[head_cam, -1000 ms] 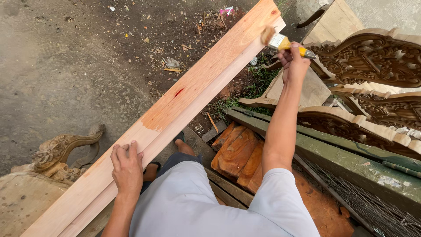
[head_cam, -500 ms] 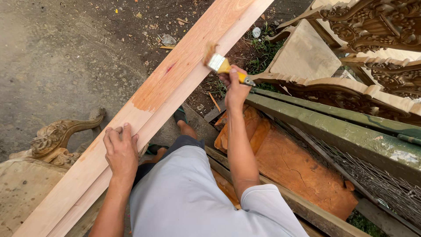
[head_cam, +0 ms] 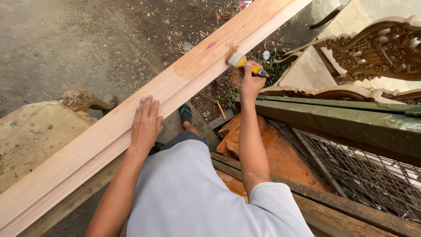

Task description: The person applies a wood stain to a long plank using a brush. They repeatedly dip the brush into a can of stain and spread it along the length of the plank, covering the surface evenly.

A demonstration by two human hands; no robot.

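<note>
A long pale wooden board (head_cam: 131,118) runs diagonally from the lower left to the upper right, its lower end resting over a carved wooden piece (head_cam: 44,127). The left hand (head_cam: 146,123) lies flat on the board's top face, fingers spread and pressing down, gripping nothing. The right hand (head_cam: 251,81) is closed around the yellow handle of a paintbrush (head_cam: 243,62), whose bristles touch the board's top face near its right edge. The board's surface is darker and more orange from the brush upward. To the right stands a green metal frame (head_cam: 342,120) with wire mesh (head_cam: 377,171) below it; carved wooden furniture parts (head_cam: 377,48) sit beyond. No container or its contents can be made out in view. A sandalled foot (head_cam: 186,115) stands on the dirt ground (head_cam: 66,44).
</note>
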